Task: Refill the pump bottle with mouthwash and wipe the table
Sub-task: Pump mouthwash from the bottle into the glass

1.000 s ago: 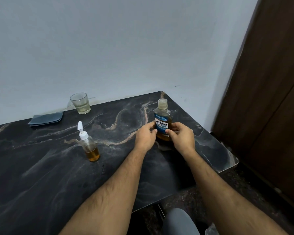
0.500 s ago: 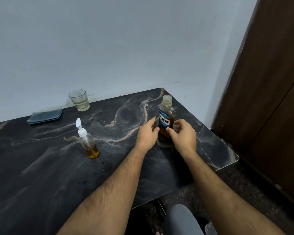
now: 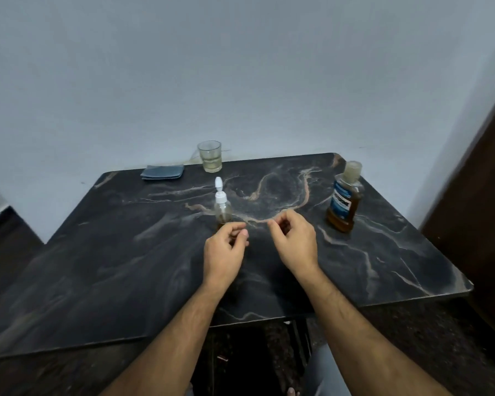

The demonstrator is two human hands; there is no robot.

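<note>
Both hands hovered over the middle of the dark marble table (image 3: 103,270), neither holding anything. Left hand (image 3: 225,251): fingers loosely curled, thumb tip near the index finger, nothing between them. Right hand (image 3: 295,242): likewise loosely curled and empty, just beside the left with a small gap between the two. Pump bottle (image 3: 222,205) stood upright directly beyond the left hand's fingertips; its lower part was hidden behind those fingers, so contact could not be told. It was clear plastic with a white pump head, and amber liquid showed low in the body. Mouthwash bottle (image 3: 344,200) stood upright well to the right of the right hand and a little farther out, apart from it, near the table's right edge; blue label, pale cap on, amber liquid filling the lower half. Beyond both hands, near the wall, a small glass (image 3: 210,156) stood holding some pale liquid. A folded grey-blue cloth (image 3: 162,172) lay flat to the left of the glass, also at the far edge. Both forearms reached in from the near side of the table.
</note>
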